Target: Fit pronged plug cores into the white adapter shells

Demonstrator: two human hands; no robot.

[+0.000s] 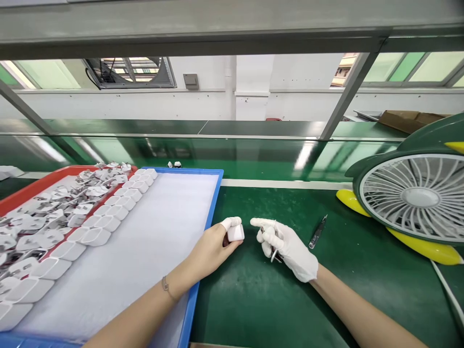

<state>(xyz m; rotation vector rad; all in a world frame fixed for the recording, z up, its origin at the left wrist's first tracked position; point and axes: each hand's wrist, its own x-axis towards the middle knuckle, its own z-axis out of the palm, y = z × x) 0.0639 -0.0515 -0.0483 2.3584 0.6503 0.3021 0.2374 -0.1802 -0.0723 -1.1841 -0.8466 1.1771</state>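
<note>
My left hand (213,244), with a white cover on a fingertip, is closed on a small white plastic charger casing (236,233) just past the blue tray's right edge. My right hand (286,244) wears a white glove and stays a little apart to the right. Its index finger points toward the casing while the other fingers are curled round something. Only small white and dark metallic ends (276,256) stick out below the palm, so I cannot tell its kind. Rows of similar white casings (96,237) line the tray's left side.
A blue tray (216,193) with a white lining lies left, beside a red tray (47,179) heaped with white plug parts. A dark pen-like tool (318,232) lies on the green bench (250,309). A green and yellow fan (420,198) stands right; a metal frame (348,92) rises behind.
</note>
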